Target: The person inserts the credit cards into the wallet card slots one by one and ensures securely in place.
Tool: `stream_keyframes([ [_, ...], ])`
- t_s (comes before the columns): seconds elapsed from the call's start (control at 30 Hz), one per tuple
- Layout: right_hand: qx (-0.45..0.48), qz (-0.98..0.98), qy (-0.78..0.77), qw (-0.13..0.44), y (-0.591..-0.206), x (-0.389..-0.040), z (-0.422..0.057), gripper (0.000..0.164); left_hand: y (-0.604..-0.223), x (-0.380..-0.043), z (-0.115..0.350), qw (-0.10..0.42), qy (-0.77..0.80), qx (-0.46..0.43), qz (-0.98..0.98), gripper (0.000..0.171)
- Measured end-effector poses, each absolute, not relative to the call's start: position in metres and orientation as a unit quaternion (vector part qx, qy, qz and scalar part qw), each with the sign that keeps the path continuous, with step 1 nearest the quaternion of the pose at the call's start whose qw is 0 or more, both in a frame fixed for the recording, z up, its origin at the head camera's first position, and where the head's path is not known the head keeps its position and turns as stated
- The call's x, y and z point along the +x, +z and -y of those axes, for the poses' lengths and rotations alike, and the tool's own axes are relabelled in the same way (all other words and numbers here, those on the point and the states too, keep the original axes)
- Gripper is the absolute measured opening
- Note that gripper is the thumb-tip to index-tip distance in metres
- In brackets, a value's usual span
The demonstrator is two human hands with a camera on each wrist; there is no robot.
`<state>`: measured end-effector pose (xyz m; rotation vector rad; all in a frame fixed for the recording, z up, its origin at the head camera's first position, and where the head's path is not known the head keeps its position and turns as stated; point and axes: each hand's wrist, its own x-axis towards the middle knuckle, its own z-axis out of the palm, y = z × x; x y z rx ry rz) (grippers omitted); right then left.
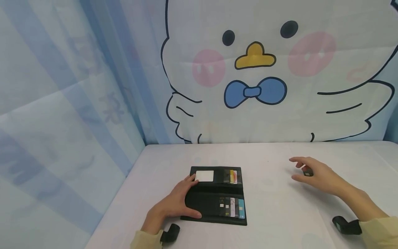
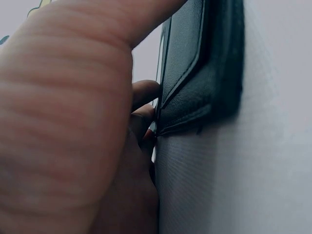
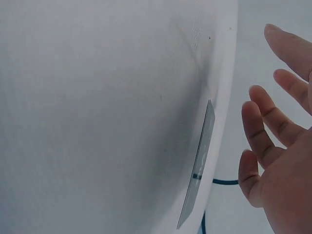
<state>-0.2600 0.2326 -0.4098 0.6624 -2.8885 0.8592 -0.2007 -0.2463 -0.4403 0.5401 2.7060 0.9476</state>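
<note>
A black wallet (image 1: 202, 204) lies unfolded on the white table, its fold running left to right. Several colourful cards (image 1: 231, 176) fill slots at its right side, and a white card (image 1: 204, 176) shows at the upper left. My left hand (image 1: 174, 200) rests across the wallet's left edge, thumb near the front and fingers spread toward the back. At the right, my right hand (image 1: 324, 178) hovers with loosely bent fingers and holds nothing. Beneath it a dark card (image 1: 308, 172) is mostly hidden; the right wrist view shows this thin card (image 3: 197, 170) flat on the table, apart from the fingers.
Behind the table (image 1: 270, 200) hangs a curtain (image 1: 255, 121) printed with a cartoon bird. Another pale blue curtain (image 1: 62, 121) drops along the left side. Black wrist devices (image 1: 346, 225) sit at both sleeves.
</note>
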Motion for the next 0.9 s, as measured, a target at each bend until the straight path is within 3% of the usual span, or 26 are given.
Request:
stream_keyframes([
  [0.9,0.146,0.962,0.232,0.007,-0.422,-0.263,-0.289,0.066,-0.440,-0.200,0.246,0.113,0.326,0.182,-0.921,0.109],
])
